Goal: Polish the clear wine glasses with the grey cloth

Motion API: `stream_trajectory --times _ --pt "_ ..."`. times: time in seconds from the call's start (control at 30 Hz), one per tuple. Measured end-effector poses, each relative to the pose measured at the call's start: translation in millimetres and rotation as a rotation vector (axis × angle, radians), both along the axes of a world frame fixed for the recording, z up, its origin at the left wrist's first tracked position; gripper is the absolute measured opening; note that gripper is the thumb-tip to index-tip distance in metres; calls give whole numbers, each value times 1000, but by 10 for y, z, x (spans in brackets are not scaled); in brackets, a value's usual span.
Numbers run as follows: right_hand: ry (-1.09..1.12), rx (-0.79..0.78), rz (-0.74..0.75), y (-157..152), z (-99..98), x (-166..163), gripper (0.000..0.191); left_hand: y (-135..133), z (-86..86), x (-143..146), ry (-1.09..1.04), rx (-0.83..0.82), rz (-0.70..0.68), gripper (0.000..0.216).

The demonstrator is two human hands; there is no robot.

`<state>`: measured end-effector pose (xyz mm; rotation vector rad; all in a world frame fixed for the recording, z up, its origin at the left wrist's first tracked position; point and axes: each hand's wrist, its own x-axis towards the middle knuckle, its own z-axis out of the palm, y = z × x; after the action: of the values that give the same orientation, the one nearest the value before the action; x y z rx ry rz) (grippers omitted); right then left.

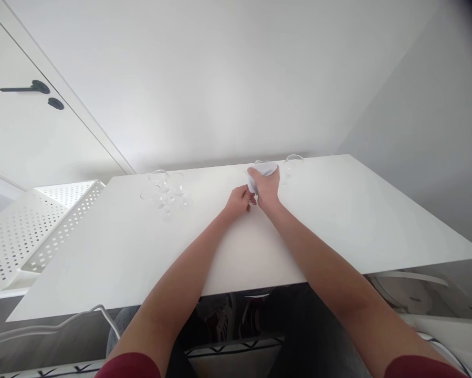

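Both my arms reach to the far middle of a white table [338, 226]. My right hand [268, 188] is closed around a white cloth [264, 169] pressed onto a clear glass, which is mostly hidden under it. My left hand [240, 201] is pinched shut at the base of that glass, just left of the right hand. Another clear wine glass [293, 161] stands just right of the cloth. A group of three clear wine glasses [165, 190] stands at the far left of the table.
A white perforated metal rack [34, 226] sits left of the table. A white door with a black handle [27, 88] is at the back left. A white wall rises behind the table. Cables and a white round object [409, 296] lie below at right.
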<state>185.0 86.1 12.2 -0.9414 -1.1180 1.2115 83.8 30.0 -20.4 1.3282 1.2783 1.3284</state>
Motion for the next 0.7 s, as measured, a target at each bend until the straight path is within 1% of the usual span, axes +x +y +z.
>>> stream_trajectory --times 0.07,0.1,0.13,0.17,0.3,0.4,0.47,0.5,0.57,0.6,0.63,0.7 --pt "92 -134 312 -1 1 -20 43 6 26 -46 -188 -40 -22 24" --pt "115 -173 435 4 -6 -29 41 11 36 -65 -270 -53 -29 23" --pt "125 -193 508 9 -19 -36 40 17 41 -78 -333 -63 -29 22" --pt "124 -199 529 13 -36 -44 39 24 41 -85 -380 -70 -20 20" --pt "75 -171 458 16 -101 -79 41 56 18 -75 -472 -47 78 13" --pt "104 -84 387 40 -97 -83 45 63 16 -96 -463 0 128 13" --pt "154 -51 359 68 -62 -55 49 59 30 -143 -452 22 224 15" --pt "176 -57 388 80 -38 -32 51 56 41 -172 -462 31 291 16" --pt "214 -110 537 88 14 26 50 51 65 -228 -521 42 383 22" --pt "222 -152 642 82 41 55 48 48 79 -250 -561 45 386 28" --pt "219 -196 746 67 66 82 45 45 92 -266 -595 47 358 38" --pt "154 -264 921 18 110 116 39 36 114 -280 -628 47 254 56"
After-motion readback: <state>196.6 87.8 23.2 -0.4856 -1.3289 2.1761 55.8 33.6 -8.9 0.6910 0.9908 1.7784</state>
